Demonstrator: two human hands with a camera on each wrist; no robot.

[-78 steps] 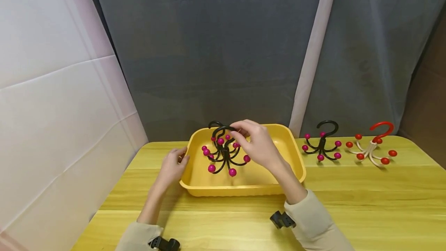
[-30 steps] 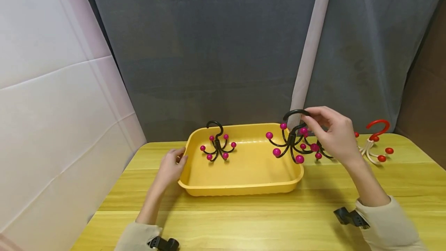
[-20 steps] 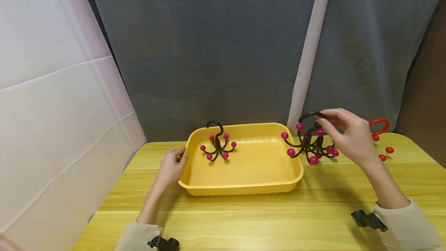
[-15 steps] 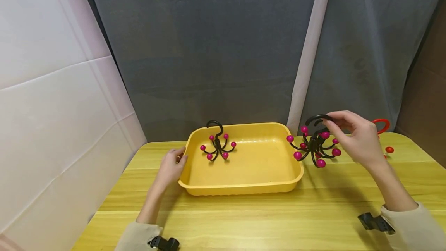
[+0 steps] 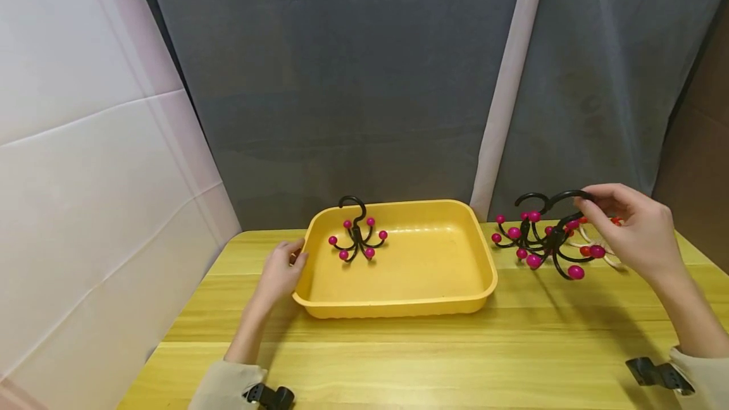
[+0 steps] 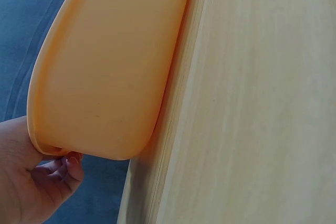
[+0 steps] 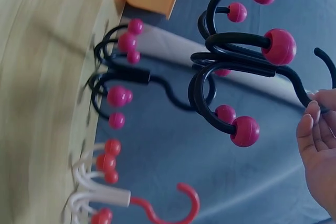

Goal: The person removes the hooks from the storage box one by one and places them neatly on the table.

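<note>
My right hand (image 5: 638, 229) pinches the top hook of a black octopus-style hanger (image 7: 268, 69) with pink ball tips, holding it above the table at the right. Behind it, partly covered in the head view, a matching black hanger (image 7: 131, 74) stands on the table. With my left hand (image 5: 281, 274) I grip the left rim of a yellow plastic basin (image 5: 421, 271); the left wrist view shows curled fingers (image 6: 73, 169) under its corner. Inside the basin, towards the left, stands another black hanger (image 5: 357, 235) with pink balls.
A white hanger (image 7: 115, 196) with a red hook and red balls stands on the wooden table (image 5: 398, 359) at the right, mostly hidden behind my right hand in the head view. A grey curtain (image 5: 342, 81) closes off the back, and a white panel (image 5: 102, 176) the left side.
My right hand has lifted the black hanger out of the basin and carried it right, past the basin's edge and the standing black hanger. The left hand has stayed at the rim.
</note>
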